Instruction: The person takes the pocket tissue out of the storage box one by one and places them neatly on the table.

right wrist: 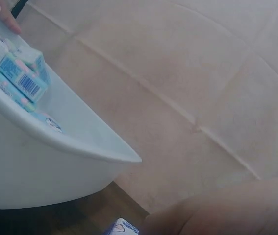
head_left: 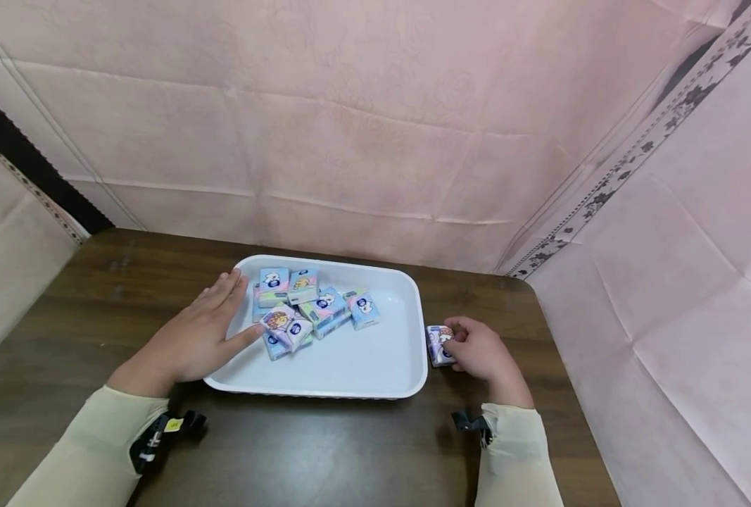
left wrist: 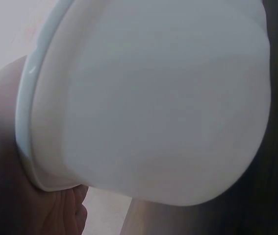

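Observation:
A white plastic tray (head_left: 375, 370) lies on the wooden table, with several light-blue tissue packs (head_left: 327, 303) heaped in its left half. On top of the heap's front is a purple-and-white tissue pack (head_left: 286, 325). My left hand (head_left: 200, 338) rests over the tray's left rim, fingers straight and thumb reaching inside toward the heap. Just outside the right rim, my right hand (head_left: 483, 351) pinches another purple-and-white tissue pack (head_left: 437, 343) between thumb and fingers. Only a corner of that pack (right wrist: 124, 227) shows in the right wrist view.
The brown table (head_left: 318, 451) extends in front of the tray and to both sides. Pale pink cloth (head_left: 375, 141) hangs behind the table's far edge, and more cloth (head_left: 685, 282) hangs at the right.

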Available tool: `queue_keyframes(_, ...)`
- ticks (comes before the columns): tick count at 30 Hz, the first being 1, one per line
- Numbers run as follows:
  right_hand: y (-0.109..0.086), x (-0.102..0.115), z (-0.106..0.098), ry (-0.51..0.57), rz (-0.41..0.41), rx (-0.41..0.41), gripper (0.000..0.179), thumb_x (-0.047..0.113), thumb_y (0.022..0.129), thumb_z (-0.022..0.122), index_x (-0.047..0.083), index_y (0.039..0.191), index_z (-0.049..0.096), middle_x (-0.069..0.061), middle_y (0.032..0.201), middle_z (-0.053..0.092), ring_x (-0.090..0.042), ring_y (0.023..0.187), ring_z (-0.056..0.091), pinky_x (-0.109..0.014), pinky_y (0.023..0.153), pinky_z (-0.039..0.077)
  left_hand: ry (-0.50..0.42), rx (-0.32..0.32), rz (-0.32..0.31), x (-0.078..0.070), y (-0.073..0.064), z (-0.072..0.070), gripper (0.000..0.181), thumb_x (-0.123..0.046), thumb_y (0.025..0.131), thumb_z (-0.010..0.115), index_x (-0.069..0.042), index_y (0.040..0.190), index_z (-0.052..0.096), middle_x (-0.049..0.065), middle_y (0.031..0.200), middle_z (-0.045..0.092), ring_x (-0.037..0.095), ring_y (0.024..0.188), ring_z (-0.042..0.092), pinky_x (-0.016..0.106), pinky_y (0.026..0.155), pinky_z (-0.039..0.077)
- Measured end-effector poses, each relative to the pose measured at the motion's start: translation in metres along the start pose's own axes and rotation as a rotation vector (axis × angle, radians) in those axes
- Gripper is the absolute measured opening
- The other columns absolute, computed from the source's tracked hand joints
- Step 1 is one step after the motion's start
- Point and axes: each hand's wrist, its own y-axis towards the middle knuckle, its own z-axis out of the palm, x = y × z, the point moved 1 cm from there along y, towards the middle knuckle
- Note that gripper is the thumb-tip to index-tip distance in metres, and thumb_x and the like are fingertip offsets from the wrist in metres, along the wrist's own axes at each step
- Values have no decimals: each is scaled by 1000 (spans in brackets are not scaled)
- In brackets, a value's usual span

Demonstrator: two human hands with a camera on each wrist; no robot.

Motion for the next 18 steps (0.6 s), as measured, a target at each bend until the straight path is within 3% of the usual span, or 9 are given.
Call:
queue_keyframes(13,-1,3,-2,-36,0,16,50,18,105,71,11,154,66,-18,122,71,-23,81,71,-33,69,64,4,-5,-12,0,1,-1,112,-84,108,40,-13,181,-4,9,191,-12,41,178,-3,71,139,17)
queue_keyframes(18,-1,2,-4,-109,-18,16,52,23,105,72,14,156,66,-16,125,72,-25,92,70,-37,77,61,0,1,-15,-2,1,-2,113,-85,107,40,-12,181,-2,10,191,-11,43,178,-2,71,138,18)
